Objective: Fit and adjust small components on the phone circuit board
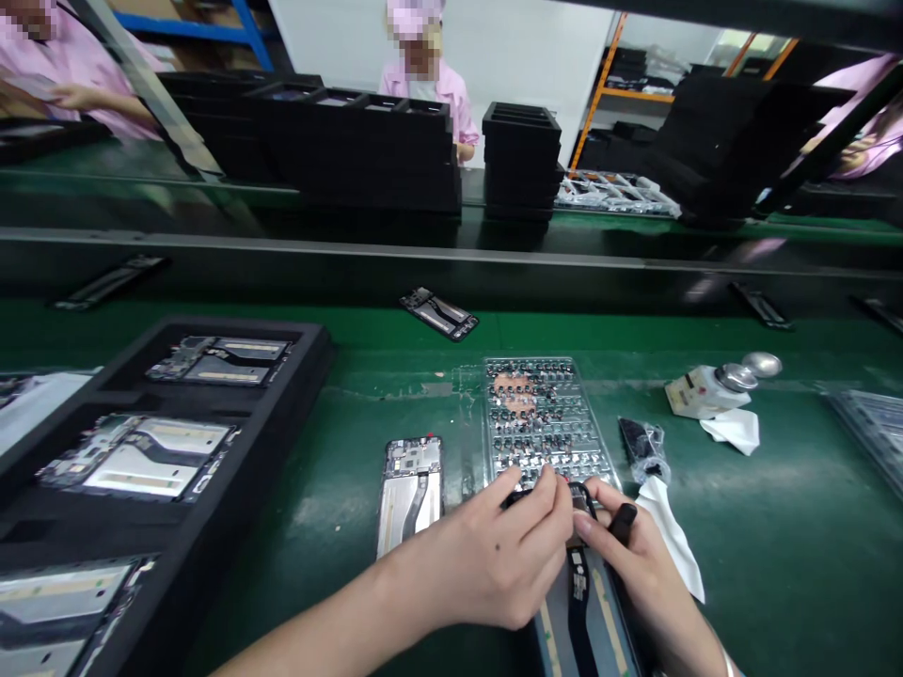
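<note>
A phone frame [555, 621] with a black flex cable down its middle is tilted up in front of me. My left hand [504, 555] reaches across its upper end, fingers curled in a pinch; what lies between the fingertips is hidden. With thumb and index finger, my right hand [645, 555] grips the frame's upper right edge. A black rod-like tool [622, 523] sticks out between that hand's fingers. Just beyond both hands lies a clear plastic tray [589, 404] with rows of small parts. A second phone frame [411, 480] rests flat on the green bench, left of my hands.
A black foam tray [282, 414] with several phone frames stands at left. Right are a white bottle [695, 393] with a metal top, a crumpled plastic bag [645, 449] and white wipes [670, 536]. Another frame [438, 313] lies farther back. Co-workers sit behind stacked black trays [367, 150].
</note>
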Available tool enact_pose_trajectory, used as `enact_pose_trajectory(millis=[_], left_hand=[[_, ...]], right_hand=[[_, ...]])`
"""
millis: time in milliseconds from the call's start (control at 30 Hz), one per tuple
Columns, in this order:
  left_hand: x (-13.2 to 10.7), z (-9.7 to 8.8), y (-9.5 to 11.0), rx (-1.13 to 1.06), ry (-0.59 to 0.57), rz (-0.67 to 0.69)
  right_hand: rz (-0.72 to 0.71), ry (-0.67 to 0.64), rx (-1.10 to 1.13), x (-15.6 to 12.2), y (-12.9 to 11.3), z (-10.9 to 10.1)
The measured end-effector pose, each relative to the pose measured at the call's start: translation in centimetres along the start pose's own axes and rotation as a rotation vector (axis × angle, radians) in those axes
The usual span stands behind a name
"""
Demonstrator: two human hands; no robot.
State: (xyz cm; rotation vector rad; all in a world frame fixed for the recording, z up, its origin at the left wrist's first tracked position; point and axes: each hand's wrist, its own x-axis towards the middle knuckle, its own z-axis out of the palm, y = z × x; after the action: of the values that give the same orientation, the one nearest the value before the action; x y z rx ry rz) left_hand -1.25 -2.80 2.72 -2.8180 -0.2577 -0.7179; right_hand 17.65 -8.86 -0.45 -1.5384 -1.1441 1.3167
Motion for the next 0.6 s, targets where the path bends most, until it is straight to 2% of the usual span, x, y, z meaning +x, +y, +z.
enact_pose_trajectory(millis=[100, 167, 233, 300, 367, 400, 467, 600], left_hand=[[0.1, -0.1, 0.0, -0.061, -0.036, -0.075], [0.2, 0.1, 0.1, -0.226, 0.012, -0.239], [0.3, 0.7, 0.3, -0.537, 0.070, -0.560], [0.5, 1.4, 0.6, -0.982, 0.065, -0.892], [0.6, 2.1, 1.0, -1.415, 0.026, -1.065], [0.6, 2.4, 1.2, -1.566, 0.020, -1.087], [0.6, 2.8, 1.5, -1.675, 0.032, -1.092], [0.5, 2.6, 1.9, -1.478, -0.038, -1.098]], right_hand=[[0.038, 0.051, 0.019, 0.1, -0.1, -0.1], [0.047, 0.104, 0.060, 0.2, -0.2, -0.2], [0.063, 0.099, 0.140, 0.1, -0.4, -0.2], [0.090, 0.064, 0.212, 0.1, -0.5, -0.1], [0.086, 0.086, 0.223, 0.1, -0.4, 0.0], [0.068, 0.109, 0.199, 0.1, -0.4, 0.1], [0.017, 0.141, 0.104, 0.2, -0.2, 0.2], [-0.064, 0.168, -0.099, 0.6, -0.2, 0.3]])
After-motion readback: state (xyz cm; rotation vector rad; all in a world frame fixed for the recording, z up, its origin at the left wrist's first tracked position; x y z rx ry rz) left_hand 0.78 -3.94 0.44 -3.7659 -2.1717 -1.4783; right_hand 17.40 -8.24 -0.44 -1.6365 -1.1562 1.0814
